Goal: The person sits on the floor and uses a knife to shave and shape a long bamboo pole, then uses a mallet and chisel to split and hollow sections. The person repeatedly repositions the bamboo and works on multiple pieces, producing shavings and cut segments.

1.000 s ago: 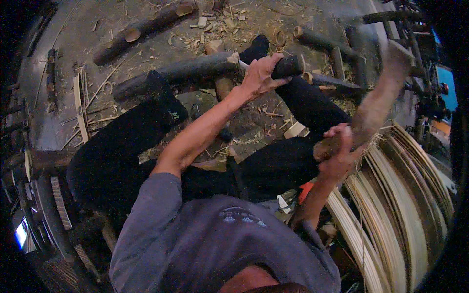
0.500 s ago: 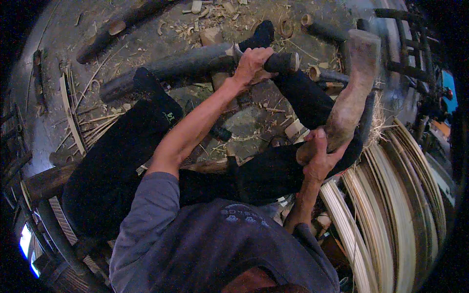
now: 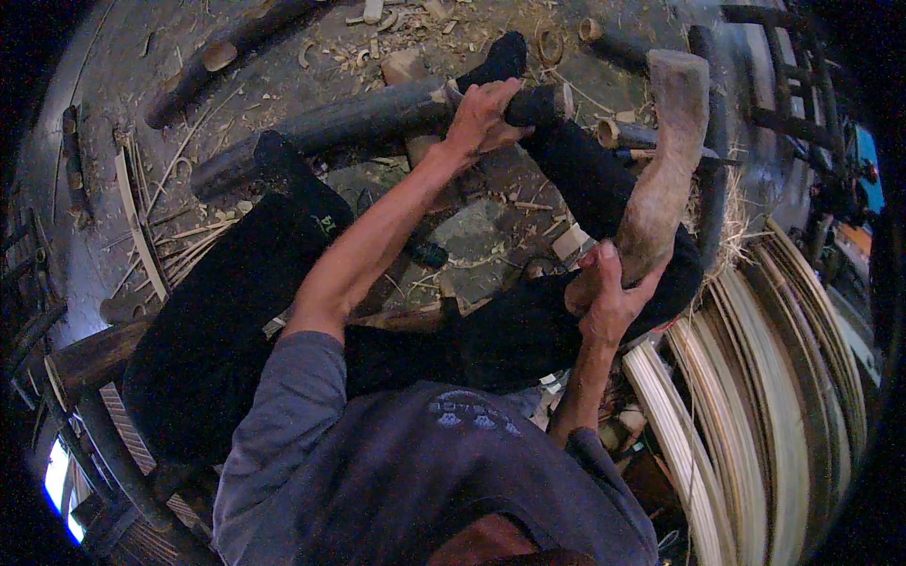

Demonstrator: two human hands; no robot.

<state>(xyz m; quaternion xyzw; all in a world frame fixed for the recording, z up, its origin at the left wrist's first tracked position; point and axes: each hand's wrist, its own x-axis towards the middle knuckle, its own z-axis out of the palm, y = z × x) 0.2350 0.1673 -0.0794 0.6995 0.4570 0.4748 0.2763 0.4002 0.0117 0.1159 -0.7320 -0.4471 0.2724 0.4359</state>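
Note:
My left hand (image 3: 481, 121) is closed around a dark round pole, apparently bamboo (image 3: 359, 123), near its right end. A pale patch shows on the pole just left of my fingers; whatever lies under the palm is hidden. In my right hand (image 3: 612, 297) is a thick wooden club (image 3: 656, 193), gripped at its narrow lower end, over my bent leg. The club's broad end points up and away, to the right of the pole. A wood block (image 3: 404, 66) lies partly under the pole.
Long split strips (image 3: 755, 406) lie in a curved bundle at the right. Thin sticks (image 3: 198, 250) lie at the left, beside my leg. Wood chips (image 3: 415, 24) litter the far floor. Another dark pole (image 3: 217, 61) rests at the far left, and cut tube pieces (image 3: 632, 141) lie right of my foot.
The club and my right hand have shifted a little to the left, and the club stands slightly more upright. My left hand stays on the pole, with its wrist slightly shifted.

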